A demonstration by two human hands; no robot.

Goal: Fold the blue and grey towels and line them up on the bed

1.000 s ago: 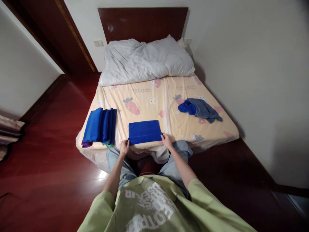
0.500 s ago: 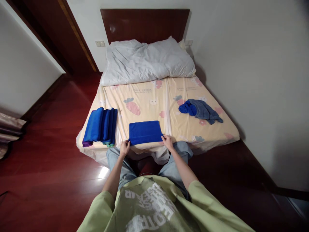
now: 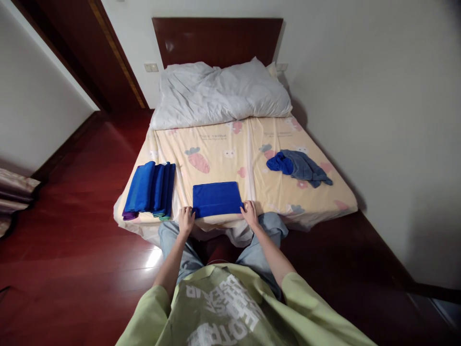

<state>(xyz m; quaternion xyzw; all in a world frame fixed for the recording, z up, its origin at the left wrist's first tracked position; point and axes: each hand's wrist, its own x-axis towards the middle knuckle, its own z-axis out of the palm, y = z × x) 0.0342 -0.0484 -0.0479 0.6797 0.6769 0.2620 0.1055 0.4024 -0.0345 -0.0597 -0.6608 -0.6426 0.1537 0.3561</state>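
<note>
A blue towel (image 3: 217, 198), folded into a flat rectangle, lies near the front edge of the bed. At its near left corner is my left hand (image 3: 186, 220), fingers closed on the cloth. My right hand (image 3: 249, 212) pinches the near right corner. Left of the towel, several folded towels (image 3: 148, 189), mostly blue with purple and green edges below, rest in an overlapping pile. A crumpled blue and grey cloth heap (image 3: 299, 166) lies on the right part of the bed.
The bed (image 3: 223, 149) has a yellow sheet printed with carrots and rabbits. A white quilt (image 3: 223, 91) is bunched at the head, before a dark wooden headboard (image 3: 219, 41). My legs touch the front edge. A curtain (image 3: 14, 197) hangs at far left.
The fingers of my left hand have shifted slightly outward at the corner. My right hand has barely moved, and the towel keeps its place. The view has tilted up slightly.
</note>
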